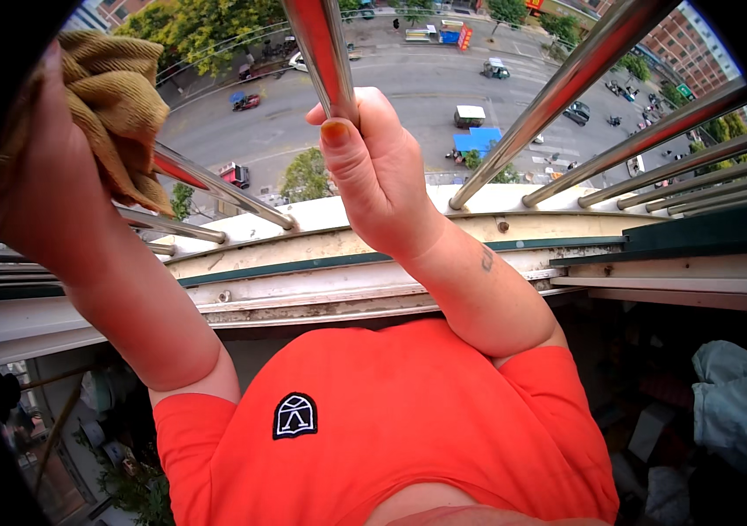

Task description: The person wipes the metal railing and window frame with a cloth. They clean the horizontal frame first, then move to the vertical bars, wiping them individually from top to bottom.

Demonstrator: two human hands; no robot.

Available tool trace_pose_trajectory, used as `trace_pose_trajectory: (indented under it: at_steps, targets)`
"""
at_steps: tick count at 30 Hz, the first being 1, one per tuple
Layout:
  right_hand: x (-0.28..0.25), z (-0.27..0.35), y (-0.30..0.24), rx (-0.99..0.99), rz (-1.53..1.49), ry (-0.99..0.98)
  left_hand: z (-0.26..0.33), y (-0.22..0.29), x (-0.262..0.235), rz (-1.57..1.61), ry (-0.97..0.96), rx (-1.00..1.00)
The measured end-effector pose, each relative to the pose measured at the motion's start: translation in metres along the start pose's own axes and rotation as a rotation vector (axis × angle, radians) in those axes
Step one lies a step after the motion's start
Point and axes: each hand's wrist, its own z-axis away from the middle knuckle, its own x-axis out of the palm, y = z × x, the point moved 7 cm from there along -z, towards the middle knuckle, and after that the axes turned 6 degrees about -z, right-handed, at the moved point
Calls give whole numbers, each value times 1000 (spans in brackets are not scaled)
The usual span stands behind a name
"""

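Observation:
My left hand (pixel 45 167) is raised at the far left, its fingers mostly hidden behind a bunched tan-brown ribbed cloth (pixel 123 101). The cloth hangs in folds in front of the bars. Near the middle, my right hand (pixel 378 171) is wrapped round an upright shiny metal bar (pixel 319 48), the thumb lying along its near side. Red reflections run along the bar, and its lower part is hidden by my hand.
More metal bars (pixel 557 101) stand to both sides, set in a white, dirt-marked window ledge (pixel 303 237). A dark green sliding frame (pixel 706 232) is at right. Beyond the bars, far below, lies a street (pixel 391 70) with vehicles and trees. Pale blue fabric (pixel 737 394) sits indoors, lower right.

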Motion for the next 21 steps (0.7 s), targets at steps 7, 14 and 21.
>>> trace_pose_trajectory:
  at_steps: [7, 14, 21]
  targets:
    - [-2, 1, 1, 4, -28, 14, 105, 13, 22, 428, -169, 52]
    - [0, 1, 2, 21, -67, 16, 191, 13, 28, 492, -477, -42]
    - [1, 2, 4, 41, -64, 16, 167, 9, 21, 636, -555, -147]
